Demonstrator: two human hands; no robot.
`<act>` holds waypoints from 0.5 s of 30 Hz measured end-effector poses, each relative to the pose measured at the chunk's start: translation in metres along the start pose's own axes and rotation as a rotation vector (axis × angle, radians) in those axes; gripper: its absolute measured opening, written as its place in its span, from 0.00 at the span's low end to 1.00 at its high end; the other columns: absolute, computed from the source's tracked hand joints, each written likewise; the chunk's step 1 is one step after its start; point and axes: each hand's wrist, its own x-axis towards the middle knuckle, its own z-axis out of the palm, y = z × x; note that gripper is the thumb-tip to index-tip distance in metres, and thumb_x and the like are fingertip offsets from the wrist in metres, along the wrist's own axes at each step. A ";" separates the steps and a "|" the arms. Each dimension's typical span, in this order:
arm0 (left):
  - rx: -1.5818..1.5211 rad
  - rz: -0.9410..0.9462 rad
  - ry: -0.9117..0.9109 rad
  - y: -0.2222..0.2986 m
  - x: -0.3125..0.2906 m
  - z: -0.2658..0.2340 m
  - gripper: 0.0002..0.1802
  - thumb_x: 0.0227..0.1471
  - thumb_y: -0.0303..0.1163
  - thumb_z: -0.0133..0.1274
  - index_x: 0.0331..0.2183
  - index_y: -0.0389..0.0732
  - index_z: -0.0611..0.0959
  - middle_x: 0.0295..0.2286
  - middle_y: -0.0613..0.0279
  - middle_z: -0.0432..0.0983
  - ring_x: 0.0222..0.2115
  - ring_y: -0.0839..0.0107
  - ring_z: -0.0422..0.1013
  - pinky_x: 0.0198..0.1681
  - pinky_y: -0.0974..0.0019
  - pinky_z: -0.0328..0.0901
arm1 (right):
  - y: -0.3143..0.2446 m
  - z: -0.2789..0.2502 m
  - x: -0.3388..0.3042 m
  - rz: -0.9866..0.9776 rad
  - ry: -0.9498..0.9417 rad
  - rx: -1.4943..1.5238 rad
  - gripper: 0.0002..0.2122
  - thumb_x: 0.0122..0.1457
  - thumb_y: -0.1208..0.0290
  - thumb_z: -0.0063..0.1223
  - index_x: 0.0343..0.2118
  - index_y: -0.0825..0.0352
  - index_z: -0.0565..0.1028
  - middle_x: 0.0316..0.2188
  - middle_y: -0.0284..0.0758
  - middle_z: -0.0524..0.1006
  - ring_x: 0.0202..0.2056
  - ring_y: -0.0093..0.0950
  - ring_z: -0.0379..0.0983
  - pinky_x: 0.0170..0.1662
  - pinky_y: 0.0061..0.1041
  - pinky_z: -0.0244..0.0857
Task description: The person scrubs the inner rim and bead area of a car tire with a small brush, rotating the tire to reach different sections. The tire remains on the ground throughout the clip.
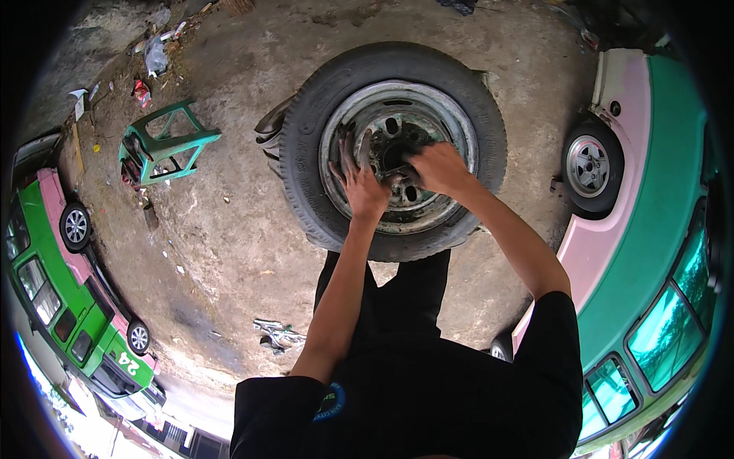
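A black tire (317,88) on a dirty steel rim (451,115) faces up in front of me, above my legs. My left hand (361,183) lies on the rim's inner disc, its darkened fingers spread toward the far side and its thumb pointing at the centre. Over the right part of the disc, my right hand (440,166) has its fingers curled in beside the dark centre hole (394,157). Motion smears those fingertips, and whatever they pinch is hidden. Dark rubber-like strips (271,126) stick out from beneath the tire's left side.
A green plastic stool (172,145) stands at left, near scattered litter (155,57). Metal tools (279,335) lie on the concrete floor (222,252) near my left elbow. A green and pink van (642,214) is close on the right; another green vehicle (65,287) stands far left.
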 end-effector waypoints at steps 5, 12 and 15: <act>-0.069 -0.006 0.026 -0.003 -0.004 0.007 0.67 0.34 0.40 0.76 0.69 0.57 0.52 0.68 0.52 0.46 0.70 0.50 0.39 0.70 0.33 0.34 | 0.000 0.007 0.000 -0.012 0.002 0.005 0.09 0.50 0.63 0.66 0.32 0.59 0.83 0.24 0.40 0.81 0.29 0.42 0.81 0.34 0.40 0.76; -0.024 -0.048 0.009 0.001 0.003 0.008 0.68 0.35 0.38 0.76 0.69 0.59 0.50 0.67 0.51 0.46 0.70 0.50 0.39 0.70 0.33 0.34 | 0.002 0.000 -0.001 -0.019 0.008 -0.035 0.08 0.48 0.64 0.66 0.31 0.59 0.83 0.23 0.39 0.81 0.28 0.41 0.81 0.34 0.39 0.75; -0.001 0.001 0.063 0.003 0.006 0.013 0.67 0.35 0.39 0.76 0.69 0.60 0.51 0.67 0.51 0.46 0.70 0.50 0.39 0.70 0.32 0.34 | 0.011 0.011 -0.002 -0.021 -0.009 -0.046 0.07 0.48 0.65 0.66 0.29 0.59 0.83 0.22 0.39 0.81 0.27 0.40 0.81 0.34 0.39 0.76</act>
